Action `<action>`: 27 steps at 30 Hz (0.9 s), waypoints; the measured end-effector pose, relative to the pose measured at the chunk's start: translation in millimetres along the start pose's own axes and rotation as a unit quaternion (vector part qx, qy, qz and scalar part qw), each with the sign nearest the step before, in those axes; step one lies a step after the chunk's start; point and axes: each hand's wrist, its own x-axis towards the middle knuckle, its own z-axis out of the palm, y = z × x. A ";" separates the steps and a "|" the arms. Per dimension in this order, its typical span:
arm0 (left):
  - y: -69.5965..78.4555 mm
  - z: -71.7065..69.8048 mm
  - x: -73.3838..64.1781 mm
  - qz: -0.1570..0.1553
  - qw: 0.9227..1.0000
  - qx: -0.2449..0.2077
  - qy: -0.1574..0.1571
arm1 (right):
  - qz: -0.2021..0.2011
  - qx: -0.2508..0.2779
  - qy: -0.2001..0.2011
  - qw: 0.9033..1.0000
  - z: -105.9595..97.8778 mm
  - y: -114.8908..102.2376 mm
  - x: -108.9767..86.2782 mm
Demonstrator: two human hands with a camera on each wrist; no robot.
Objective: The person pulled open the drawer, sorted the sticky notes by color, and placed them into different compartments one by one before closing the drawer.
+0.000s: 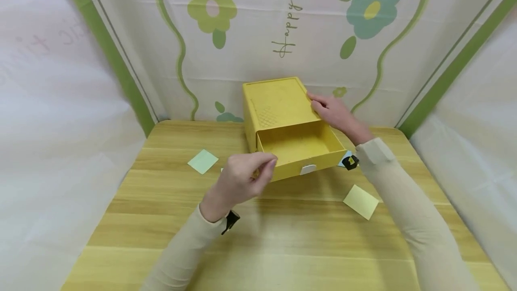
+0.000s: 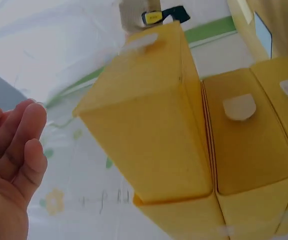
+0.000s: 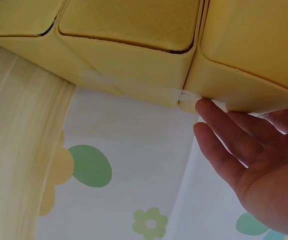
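Note:
A yellow drawer cabinet [image 1: 278, 102] stands against the back curtain, its top drawer [image 1: 288, 172] pulled out toward me. Bare yellow floor shows inside that drawer, and a white tab [image 1: 308, 169] marks its front. In the left wrist view, more drawer fronts [image 2: 254, 145] with white tabs lie below the pulled-out one. My left hand [image 1: 244, 176] hovers by the drawer's front left corner, fingers loosely bent and holding nothing. At the cabinet's right side, my right hand [image 1: 333, 112] rests near the top edge; its fairly straight fingers [image 3: 224, 125] touch the yellow wall.
A green paper square [image 1: 203, 161] lies left of the cabinet, and a yellow one [image 1: 361, 201] lies front right. Part of a blue paper [image 1: 345, 158] shows beside the drawer's right corner. The wooden table [image 1: 282, 246] ends at the flowered curtain [image 1: 250, 57].

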 end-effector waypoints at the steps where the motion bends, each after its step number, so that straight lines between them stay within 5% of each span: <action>1: -3.1 -2.4 -1.6 -0.010 1.000 -0.002 0.006 | 0.000 0.000 0.002 1.000 0.8 0.6 -0.2; 8: -31.0 -17.4 -20.6 -0.099 0.994 0.020 0.035 | -0.008 0.006 0.008 1.000 3.8 -1.6 0.2; 15: -60.2 -28.1 -38.3 -0.176 0.982 0.071 -0.026 | -0.005 0.003 0.003 1.000 1.0 -2.5 0.4; 22: -82.5 -36.6 -58.0 -0.278 0.952 0.096 -0.088 | -0.002 -0.002 -0.002 1.000 -1.1 -0.7 -1.2; 27: -95.9 -41.8 -75.4 -0.345 0.917 0.154 -0.128 | -0.008 -0.008 -0.009 1.000 -1.0 0.1 -1.2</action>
